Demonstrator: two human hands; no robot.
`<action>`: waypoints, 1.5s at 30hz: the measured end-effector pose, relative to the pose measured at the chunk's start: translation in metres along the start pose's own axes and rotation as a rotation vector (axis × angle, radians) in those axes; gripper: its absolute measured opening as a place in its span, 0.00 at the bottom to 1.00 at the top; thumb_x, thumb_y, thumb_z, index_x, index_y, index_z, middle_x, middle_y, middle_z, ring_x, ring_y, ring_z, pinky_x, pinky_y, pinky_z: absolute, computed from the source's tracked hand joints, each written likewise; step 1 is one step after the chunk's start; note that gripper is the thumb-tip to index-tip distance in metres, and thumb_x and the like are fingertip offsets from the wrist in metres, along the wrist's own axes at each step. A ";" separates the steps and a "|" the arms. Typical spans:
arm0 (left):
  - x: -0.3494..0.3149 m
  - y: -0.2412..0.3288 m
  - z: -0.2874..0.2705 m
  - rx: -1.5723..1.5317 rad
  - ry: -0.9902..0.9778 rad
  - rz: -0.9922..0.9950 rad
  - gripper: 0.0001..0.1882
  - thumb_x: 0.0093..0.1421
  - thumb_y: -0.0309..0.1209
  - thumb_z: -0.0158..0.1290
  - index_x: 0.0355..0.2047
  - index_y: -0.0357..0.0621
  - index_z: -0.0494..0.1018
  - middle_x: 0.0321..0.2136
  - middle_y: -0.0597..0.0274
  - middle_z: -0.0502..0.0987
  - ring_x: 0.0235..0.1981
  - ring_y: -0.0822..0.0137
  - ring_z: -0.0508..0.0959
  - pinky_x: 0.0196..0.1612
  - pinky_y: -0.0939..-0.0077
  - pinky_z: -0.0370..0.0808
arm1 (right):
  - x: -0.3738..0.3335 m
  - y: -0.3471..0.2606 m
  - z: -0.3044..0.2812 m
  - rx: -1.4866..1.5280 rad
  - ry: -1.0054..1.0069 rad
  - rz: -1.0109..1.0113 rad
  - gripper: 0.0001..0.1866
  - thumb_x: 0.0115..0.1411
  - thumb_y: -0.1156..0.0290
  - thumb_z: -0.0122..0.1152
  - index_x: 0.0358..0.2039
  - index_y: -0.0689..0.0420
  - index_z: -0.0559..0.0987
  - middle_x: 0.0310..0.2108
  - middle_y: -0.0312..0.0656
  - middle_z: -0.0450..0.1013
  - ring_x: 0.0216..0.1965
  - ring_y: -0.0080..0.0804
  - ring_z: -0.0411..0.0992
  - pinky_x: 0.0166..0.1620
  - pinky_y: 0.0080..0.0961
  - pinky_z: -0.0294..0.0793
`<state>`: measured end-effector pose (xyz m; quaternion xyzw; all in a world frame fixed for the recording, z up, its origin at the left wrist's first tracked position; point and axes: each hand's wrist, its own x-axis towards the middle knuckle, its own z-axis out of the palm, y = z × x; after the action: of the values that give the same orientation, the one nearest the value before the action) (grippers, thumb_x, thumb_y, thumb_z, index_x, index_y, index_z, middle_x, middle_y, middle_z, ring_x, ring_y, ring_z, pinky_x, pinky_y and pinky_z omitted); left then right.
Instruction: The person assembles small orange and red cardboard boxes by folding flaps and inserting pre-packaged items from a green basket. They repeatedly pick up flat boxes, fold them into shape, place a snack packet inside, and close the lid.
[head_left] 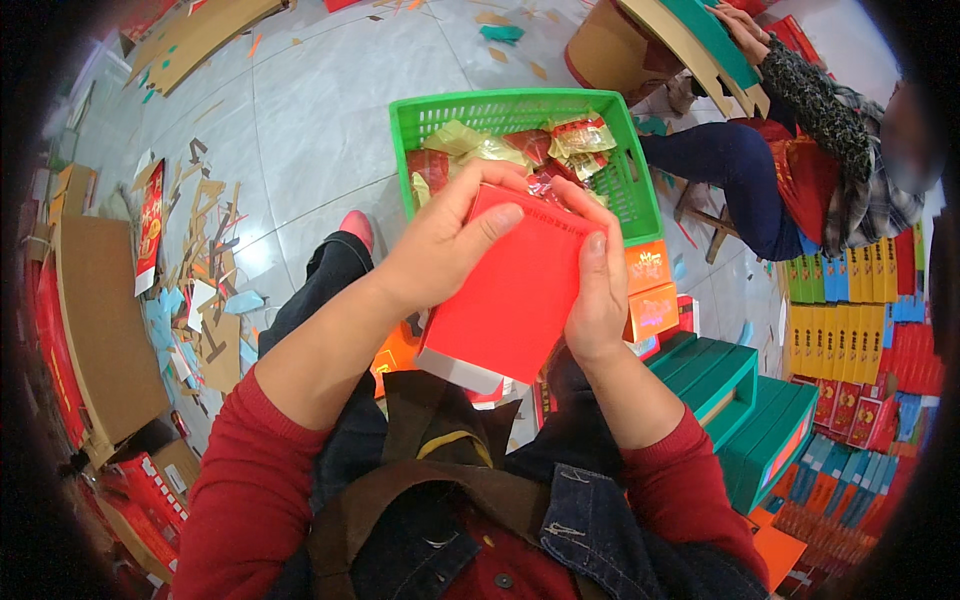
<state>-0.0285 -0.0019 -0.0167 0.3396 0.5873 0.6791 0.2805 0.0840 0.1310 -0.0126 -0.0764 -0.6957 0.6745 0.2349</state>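
A red cardboard box (pixel 510 285) with a pale flap at its near end is held in front of my body, tilted. My left hand (pixel 465 225) wraps its left side, thumb lying across the top face. From the right, my right hand (pixel 598 285) grips the other edge, fingers reaching over the far end. Shiny clear and red wrapping shows between the fingertips at that far end; what it belongs to is hidden. Just beyond the hands stands a green plastic basket (pixel 640 190) containing gold and red wrapped packets (pixel 580 135).
Orange boxes (pixel 652 290) and stacked dark green boxes (pixel 760 430) stand to my right, with rows of colourful boxes (pixel 845 340) farther off. Cardboard scraps (pixel 205 220) litter the floor at left, near a large brown carton (pixel 105 320). A seated co-worker (pixel 800 160) works at far right.
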 end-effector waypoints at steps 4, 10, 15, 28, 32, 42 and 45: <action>-0.004 -0.001 0.002 0.003 -0.029 0.094 0.17 0.63 0.32 0.47 0.51 0.41 0.63 0.58 0.56 0.60 0.59 0.64 0.60 0.60 0.69 0.57 | 0.001 0.000 -0.002 -0.184 -0.059 -0.140 0.23 0.68 0.60 0.35 0.53 0.65 0.63 0.57 0.50 0.59 0.59 0.36 0.56 0.62 0.33 0.53; -0.005 0.005 0.009 -0.080 0.027 0.161 0.27 0.62 0.35 0.50 0.58 0.39 0.58 0.62 0.53 0.54 0.63 0.61 0.56 0.62 0.67 0.53 | 0.000 0.006 -0.004 -0.116 -0.013 -0.151 0.19 0.67 0.63 0.38 0.51 0.63 0.63 0.57 0.51 0.58 0.57 0.36 0.59 0.60 0.34 0.56; -0.005 0.002 0.002 0.078 0.013 0.229 0.30 0.61 0.37 0.51 0.60 0.39 0.58 0.64 0.50 0.52 0.64 0.59 0.54 0.63 0.65 0.51 | 0.002 0.005 -0.003 -0.152 -0.031 -0.262 0.16 0.65 0.64 0.40 0.48 0.61 0.64 0.55 0.53 0.59 0.55 0.37 0.61 0.58 0.35 0.60; -0.008 0.002 -0.004 0.095 0.134 0.221 0.15 0.63 0.34 0.48 0.47 0.39 0.70 0.51 0.55 0.69 0.53 0.66 0.67 0.56 0.70 0.62 | 0.011 0.002 0.003 -0.102 -0.087 -0.177 0.16 0.64 0.67 0.46 0.48 0.62 0.65 0.53 0.50 0.62 0.55 0.37 0.61 0.58 0.34 0.58; 0.004 0.001 -0.016 -0.282 0.378 -0.023 0.10 0.63 0.32 0.47 0.39 0.40 0.74 0.38 0.62 0.75 0.40 0.72 0.73 0.46 0.76 0.69 | 0.018 0.007 0.018 0.168 0.051 0.169 0.25 0.61 0.66 0.54 0.55 0.63 0.60 0.53 0.46 0.63 0.55 0.30 0.61 0.57 0.29 0.60; 0.015 -0.012 -0.093 -0.458 0.911 0.000 0.10 0.65 0.32 0.44 0.39 0.38 0.68 0.36 0.59 0.74 0.38 0.68 0.75 0.41 0.71 0.75 | 0.087 0.070 -0.059 -0.205 0.057 0.556 0.22 0.63 0.53 0.48 0.47 0.59 0.70 0.47 0.42 0.70 0.43 0.30 0.72 0.42 0.28 0.72; 0.022 -0.025 -0.133 -0.568 1.026 0.041 0.11 0.65 0.32 0.42 0.43 0.37 0.64 0.39 0.55 0.73 0.39 0.64 0.75 0.42 0.67 0.76 | 0.076 0.174 -0.112 -0.536 -0.051 0.727 0.13 0.57 0.60 0.61 0.32 0.58 0.76 0.26 0.33 0.71 0.28 0.22 0.71 0.30 0.17 0.69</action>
<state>-0.1480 -0.0617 -0.0490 -0.1098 0.4362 0.8927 0.0273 0.0283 0.2781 -0.1678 -0.3573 -0.7794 0.5109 -0.0623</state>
